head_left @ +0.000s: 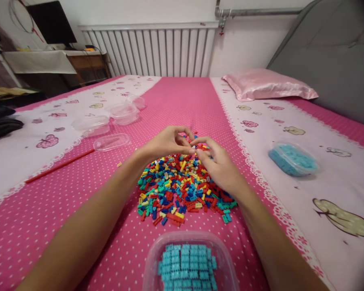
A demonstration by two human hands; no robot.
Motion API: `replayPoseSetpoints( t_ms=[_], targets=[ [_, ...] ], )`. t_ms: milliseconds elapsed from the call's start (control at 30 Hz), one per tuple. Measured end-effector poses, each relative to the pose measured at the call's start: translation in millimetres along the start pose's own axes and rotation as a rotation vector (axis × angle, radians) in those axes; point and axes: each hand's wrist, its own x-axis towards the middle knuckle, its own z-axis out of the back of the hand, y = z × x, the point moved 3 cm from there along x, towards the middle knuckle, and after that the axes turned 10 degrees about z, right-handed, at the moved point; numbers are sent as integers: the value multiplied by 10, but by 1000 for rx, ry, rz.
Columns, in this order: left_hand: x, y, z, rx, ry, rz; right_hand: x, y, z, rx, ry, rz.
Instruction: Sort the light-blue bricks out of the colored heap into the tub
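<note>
Above a heap of small plastic building bricks (182, 182) in red, blue, yellow, green and white, my two hands meet fingertip to fingertip. My left hand (171, 141) is closed in a pinch, thumb and index finger curved toward the right. Opposite it, my right hand (215, 161) pinches too, its tips touching those of the left. Whatever sits between the fingers is too small to name. Close to me stands a clear plastic tub (153, 258) with turquoise bricks (186, 266) laid in tight rows.
A second clear container (294, 157), holding turquoise bricks, sits on the right of the pink bedspread (182, 97). Several see-through tubs and lids (123, 111) lie at the left, beside a red stick (60, 165). A pillow (267, 84) is at the back right.
</note>
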Motion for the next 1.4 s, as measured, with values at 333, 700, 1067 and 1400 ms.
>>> replayPoseSetpoints(
  t_ms=[333, 700, 1067, 1400],
  targets=[
    [33, 102, 3, -217, 56, 46, -30, 50, -17, -295, 115, 90],
    [21, 164, 44, -246, 168, 79, -19, 26, -28, -428, 98, 95],
    [11, 123, -7, -173, 209, 60, -32, 70, -17, -480, 141, 103],
    [-325, -394, -358, 217, 585, 136, -17, 97, 280, -482, 26, 70]
  ],
)
